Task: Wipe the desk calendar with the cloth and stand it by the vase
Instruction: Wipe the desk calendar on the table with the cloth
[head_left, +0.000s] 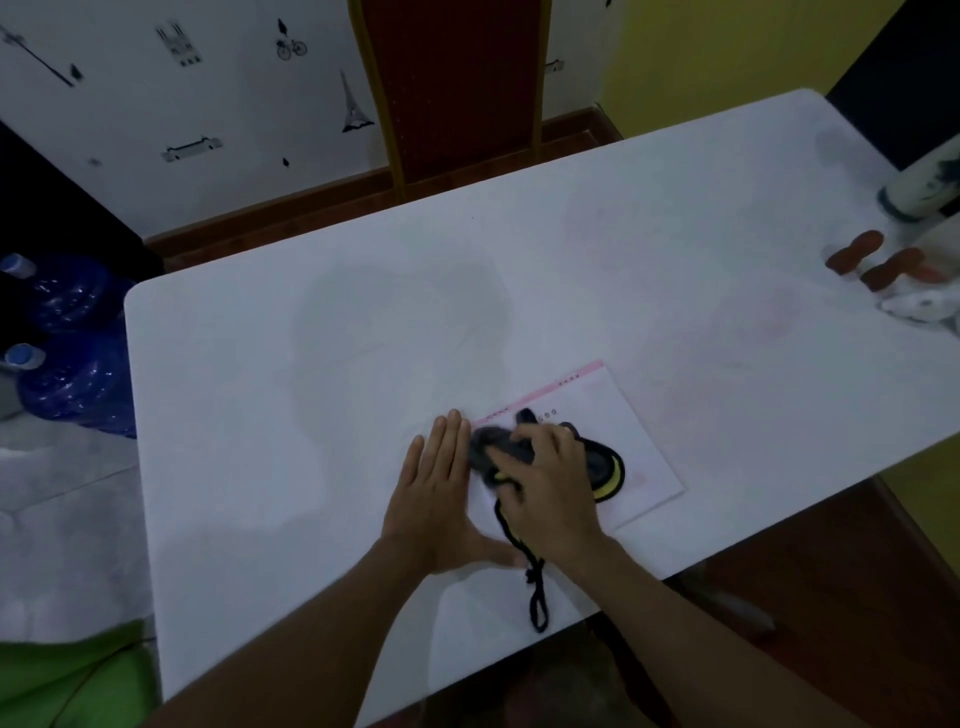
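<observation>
The desk calendar (631, 415), white with a pink top strip, lies flat on the white table (363, 322) near its front edge. My right hand (550, 473) grips a dark grey cloth (493, 447) with a yellow and black part and presses it on the calendar's left half. A black cord (524, 556) trails from the cloth toward me. My left hand (441, 483) lies flat with straight fingers on the table at the calendar's left edge. The vase (922, 187), white with dark markings, stands at the far right edge of the table.
Orange-brown oblong objects (878, 260) and a white crumpled item (924, 306) lie near the vase. A red-backed chair (457, 83) stands behind the table. Two blue water bottles (72, 338) sit on the floor at the left. Green fabric (72, 675) shows at the lower left.
</observation>
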